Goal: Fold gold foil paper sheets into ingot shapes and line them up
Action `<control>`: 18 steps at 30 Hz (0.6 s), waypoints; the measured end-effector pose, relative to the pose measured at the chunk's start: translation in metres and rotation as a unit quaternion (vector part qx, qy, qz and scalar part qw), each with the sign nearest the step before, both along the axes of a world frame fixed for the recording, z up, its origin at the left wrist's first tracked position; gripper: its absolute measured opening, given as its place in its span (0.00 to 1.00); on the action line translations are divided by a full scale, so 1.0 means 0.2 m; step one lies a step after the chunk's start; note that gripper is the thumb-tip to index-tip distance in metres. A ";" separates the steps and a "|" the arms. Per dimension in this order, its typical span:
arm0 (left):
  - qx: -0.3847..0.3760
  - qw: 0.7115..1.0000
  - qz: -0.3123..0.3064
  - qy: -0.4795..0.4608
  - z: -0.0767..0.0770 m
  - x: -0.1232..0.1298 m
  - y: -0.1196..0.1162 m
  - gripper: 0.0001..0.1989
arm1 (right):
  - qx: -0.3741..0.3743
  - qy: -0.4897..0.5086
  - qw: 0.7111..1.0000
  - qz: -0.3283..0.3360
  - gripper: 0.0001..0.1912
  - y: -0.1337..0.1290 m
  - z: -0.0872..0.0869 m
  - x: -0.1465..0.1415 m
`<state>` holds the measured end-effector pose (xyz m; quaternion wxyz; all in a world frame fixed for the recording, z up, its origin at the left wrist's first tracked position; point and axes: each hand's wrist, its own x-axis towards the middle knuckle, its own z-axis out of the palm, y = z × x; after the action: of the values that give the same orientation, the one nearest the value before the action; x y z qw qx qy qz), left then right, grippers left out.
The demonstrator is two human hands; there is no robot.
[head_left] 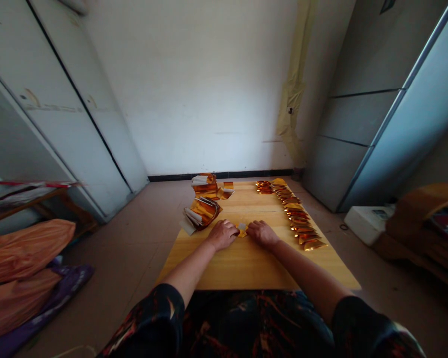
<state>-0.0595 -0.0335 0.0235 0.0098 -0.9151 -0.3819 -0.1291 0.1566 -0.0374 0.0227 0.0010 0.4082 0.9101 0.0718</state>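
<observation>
On the wooden table, a small piece of gold foil paper with a pale patch lies between my hands. My left hand has its fingers bent together on the paper's left end. At the right end, my right hand presses with curled fingers. Left of them, a loose stack of gold foil paper sheets with pale backs overhangs the table edge. Behind it are further gold sheets and a curled one. Along the right side runs a row of folded gold foil pieces.
A grey cabinet stands left and a refrigerator right. Orange plastic bags lie at the left. A white box sits on the floor by a wooden chair. Behind the table is a white wall.
</observation>
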 end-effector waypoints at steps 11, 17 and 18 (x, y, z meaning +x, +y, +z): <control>0.045 0.999 -0.001 0.021 -0.05 0.03 0.04 0.10 | -0.014 0.028 0.999 -0.013 0.12 0.03 -0.01 0.01; 0.072 0.997 0.006 0.031 -0.08 0.04 0.05 0.13 | -0.002 0.041 0.999 -0.032 0.16 0.00 0.01 -0.02; 0.070 0.997 0.008 0.027 -0.08 0.05 0.05 0.12 | -0.001 0.039 0.998 -0.039 0.16 -0.01 0.02 -0.03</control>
<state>-0.0504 -0.0227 0.0072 0.0852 -0.9124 -0.3787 -0.1302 0.1502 -0.0390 0.0260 -0.0313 0.4461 0.8928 0.0543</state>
